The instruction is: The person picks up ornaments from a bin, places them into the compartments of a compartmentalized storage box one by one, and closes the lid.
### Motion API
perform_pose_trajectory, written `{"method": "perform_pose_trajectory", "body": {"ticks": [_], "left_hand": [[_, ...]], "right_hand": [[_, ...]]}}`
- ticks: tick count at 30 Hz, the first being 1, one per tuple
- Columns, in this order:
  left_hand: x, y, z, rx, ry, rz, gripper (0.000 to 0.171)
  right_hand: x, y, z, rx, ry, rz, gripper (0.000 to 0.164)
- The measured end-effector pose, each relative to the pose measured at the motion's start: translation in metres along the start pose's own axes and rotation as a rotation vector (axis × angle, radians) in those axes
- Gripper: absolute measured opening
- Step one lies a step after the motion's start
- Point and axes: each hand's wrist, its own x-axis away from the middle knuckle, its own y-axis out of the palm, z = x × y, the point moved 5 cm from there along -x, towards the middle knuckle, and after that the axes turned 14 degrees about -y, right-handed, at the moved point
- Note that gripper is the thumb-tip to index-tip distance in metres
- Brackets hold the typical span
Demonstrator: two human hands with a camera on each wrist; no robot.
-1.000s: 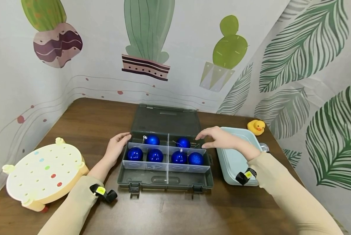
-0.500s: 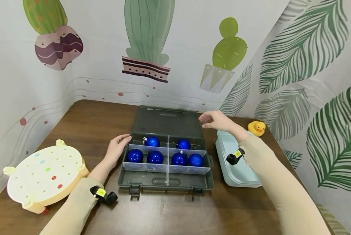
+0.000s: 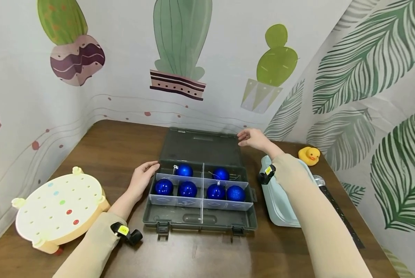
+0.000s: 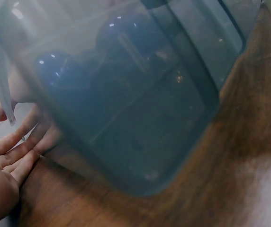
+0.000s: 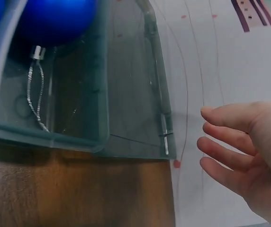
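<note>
A dark translucent compartment box (image 3: 210, 221) lies with its lid (image 3: 202, 146) folded back toward the wall. Several blue Christmas baubles (image 3: 187, 189) sit in its middle and back compartments, while the front ones hold none. My left hand (image 3: 142, 179) rests against the box's left side, fingertips at the rear corner; in the left wrist view its fingers (image 4: 19, 151) show beside the clear wall. At the lid's far right corner, my right hand (image 3: 255, 139) is raised with nothing in it, fingers (image 5: 225, 146) spread and loosely bent. A bauble's silver string loop (image 5: 36, 94) shows in the right wrist view.
A light blue lidded container (image 3: 280, 202) stands right of the box, under my right forearm. Beyond it are a yellow rubber duck (image 3: 309, 155) and a black microphone (image 3: 339, 210). A round cream pegboard-like stool (image 3: 59, 208) stands at left. A patterned cloth (image 3: 124, 69) hangs behind the table.
My right hand has moved from over the back right compartment up and away to the lid's far right corner. The left hand stays at the box's side. The microphone has come into view.
</note>
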Motion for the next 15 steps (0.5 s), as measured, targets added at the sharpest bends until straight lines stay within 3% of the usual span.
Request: {"method": "perform_pose_trajectory", "body": {"ticks": [7, 9, 11, 15], "left_hand": [[-0.002, 0.002, 0.0, 0.011, -0.007, -0.011, 0.048], [-0.002, 0.001, 0.0, 0.012, -0.006, -0.01, 0.048], [-0.003, 0.001, -0.001, 0.01, -0.005, -0.005, 0.048], [-0.003, 0.0, -0.001, 0.006, -0.001, 0.001, 0.048]], "right_hand": [[-0.009, 0.003, 0.019, -0.069, 0.09, -0.034, 0.046], [-0.014, 0.008, 0.034, -0.109, 0.114, -0.053, 0.048], [-0.024, 0.017, 0.067, -0.161, 0.098, -0.076, 0.049], [-0.053, 0.045, 0.162, -0.246, 0.062, -0.109, 0.053]]}}
